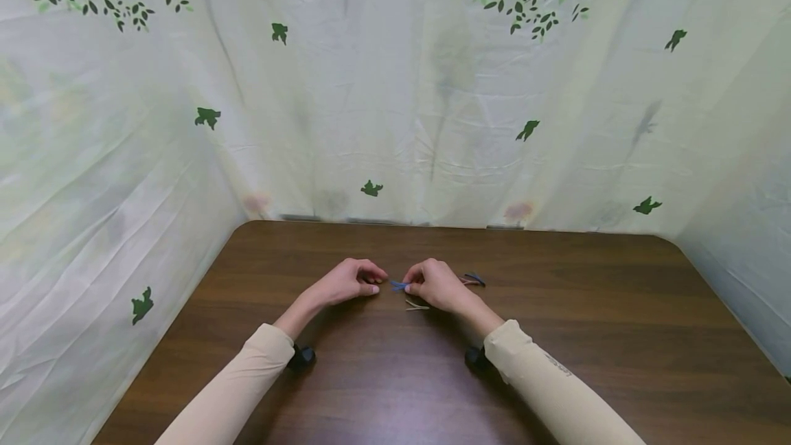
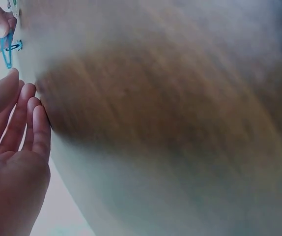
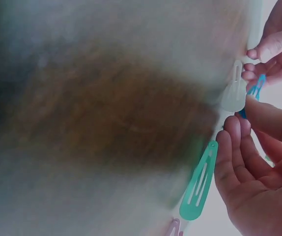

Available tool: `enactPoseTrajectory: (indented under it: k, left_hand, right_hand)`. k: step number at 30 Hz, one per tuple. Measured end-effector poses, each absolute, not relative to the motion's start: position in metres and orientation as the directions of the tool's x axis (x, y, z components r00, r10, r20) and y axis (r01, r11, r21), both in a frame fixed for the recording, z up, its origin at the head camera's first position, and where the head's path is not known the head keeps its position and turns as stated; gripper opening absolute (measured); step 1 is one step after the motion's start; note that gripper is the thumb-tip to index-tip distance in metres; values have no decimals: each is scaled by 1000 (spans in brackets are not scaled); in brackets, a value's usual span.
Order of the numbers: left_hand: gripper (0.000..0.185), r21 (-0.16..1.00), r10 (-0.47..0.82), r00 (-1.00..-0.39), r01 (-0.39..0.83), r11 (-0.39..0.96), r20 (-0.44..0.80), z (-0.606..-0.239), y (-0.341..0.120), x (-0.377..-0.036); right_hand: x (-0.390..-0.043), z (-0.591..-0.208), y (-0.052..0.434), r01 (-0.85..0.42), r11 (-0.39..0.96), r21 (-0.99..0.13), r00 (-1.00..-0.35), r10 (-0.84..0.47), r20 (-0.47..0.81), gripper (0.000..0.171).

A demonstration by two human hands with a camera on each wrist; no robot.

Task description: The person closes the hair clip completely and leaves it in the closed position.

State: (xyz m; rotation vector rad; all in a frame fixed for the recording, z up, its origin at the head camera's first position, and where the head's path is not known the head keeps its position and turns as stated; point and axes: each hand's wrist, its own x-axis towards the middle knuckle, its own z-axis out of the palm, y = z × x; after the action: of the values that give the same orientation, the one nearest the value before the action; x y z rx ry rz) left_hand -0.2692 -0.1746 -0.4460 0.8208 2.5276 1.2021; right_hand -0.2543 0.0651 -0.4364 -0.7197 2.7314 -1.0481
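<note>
Left hand (image 1: 343,283): fingers loosely extended, thumb set apart, holding nothing. Just right of its fingertips: blue hair clip (image 1: 398,286), slim, slotted, snapped open, prongs splayed in a narrow V. Clip's long axis runs roughly left-right, splayed end toward the left hand. Right hand (image 1: 437,286) pinches the other end, thumb against index. Pale clip (image 1: 417,307) lies on the table (image 1: 383,376), just nearside of the right fingertips. Two more clips (image 1: 474,279), one pinkish, sit right of that hand.
</note>
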Motion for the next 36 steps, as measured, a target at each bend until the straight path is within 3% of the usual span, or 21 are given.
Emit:
enactPoseTrajectory:
  k: [11, 26, 36]
  left_hand:
    - [27, 779, 539, -842, 350, 520, 18, -437, -174, -262]
    - [32, 804, 511, -852, 381, 457, 113, -416, -161, -247]
    - [28, 796, 471, -862, 415, 442, 188, -401, -151, -224]
  right_hand:
    - [-239, -425, 75, -386, 590, -710, -883, -460, 97, 6]
    - [-210, -409, 92, -348, 484, -803, -927, -307, 217, 9]
    - [-188, -401, 104, -395, 421, -817, -917, -241, 319, 12]
